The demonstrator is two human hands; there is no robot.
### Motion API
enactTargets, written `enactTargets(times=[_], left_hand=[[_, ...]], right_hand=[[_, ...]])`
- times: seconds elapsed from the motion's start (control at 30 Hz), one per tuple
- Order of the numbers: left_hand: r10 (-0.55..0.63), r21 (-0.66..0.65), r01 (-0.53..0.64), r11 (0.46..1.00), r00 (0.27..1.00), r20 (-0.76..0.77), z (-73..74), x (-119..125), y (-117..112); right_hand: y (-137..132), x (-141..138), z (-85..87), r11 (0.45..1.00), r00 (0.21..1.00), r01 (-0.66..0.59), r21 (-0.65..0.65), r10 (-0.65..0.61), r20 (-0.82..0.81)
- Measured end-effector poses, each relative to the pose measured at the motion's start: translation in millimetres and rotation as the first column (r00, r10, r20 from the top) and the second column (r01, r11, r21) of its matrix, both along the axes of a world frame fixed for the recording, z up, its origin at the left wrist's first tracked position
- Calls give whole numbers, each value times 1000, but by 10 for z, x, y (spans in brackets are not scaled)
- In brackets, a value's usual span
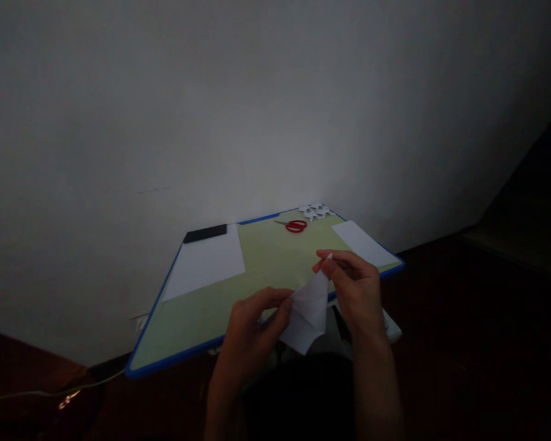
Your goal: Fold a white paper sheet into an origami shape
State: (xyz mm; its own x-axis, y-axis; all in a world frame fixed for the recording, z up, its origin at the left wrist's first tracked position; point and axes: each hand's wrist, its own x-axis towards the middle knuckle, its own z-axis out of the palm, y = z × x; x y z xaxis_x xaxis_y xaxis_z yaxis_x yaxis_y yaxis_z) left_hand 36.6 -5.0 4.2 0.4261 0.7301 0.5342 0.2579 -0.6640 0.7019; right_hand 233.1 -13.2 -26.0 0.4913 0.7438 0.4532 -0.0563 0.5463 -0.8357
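A folded piece of white paper (307,315) hangs between my two hands, just off the near edge of the table. My left hand (259,321) pinches its left corner between thumb and fingertips. The pointed upper tip sits in the closed fingers of my right hand (352,285). Creases run across the paper, and its lower end points down over my lap. Beyond my hands, red-handled scissors (296,226) lie on the table with the blades to the left.
The pale green table (275,257) has a blue rim and stands against a grey wall. On its left lie a white sheet (209,263) and a dark flat object (206,233). Several small folded papers (316,211) sit at the back; more white paper (363,242) lies on the right.
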Motion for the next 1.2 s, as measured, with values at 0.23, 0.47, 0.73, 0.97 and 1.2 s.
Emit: enactTargets(times=[0.23,0.47,0.73,0.97,1.2], left_hand=[[-11,-4,11,1000,1000,-16,-10,-2,1],[-23,-6,23,1000,1000,-17,-14,-6,-4],[-31,4,31,1000,999,-30,-33,28,-1],[69,13,-68,998,998,-17,-7,26,20],[44,2,-44,999,999,2,-17,1,41]], right_hand=[[-1,-19,33,999,996,35,-12,-36,-79],[-33,-41,97,995,987,86,-50,-92,-133],[-32,-121,135,982,973,182,-50,-187,-135],[-38,-129,172,999,997,21,-42,-24,-73],[40,-109,95,1000,987,-14,-20,11,-160]])
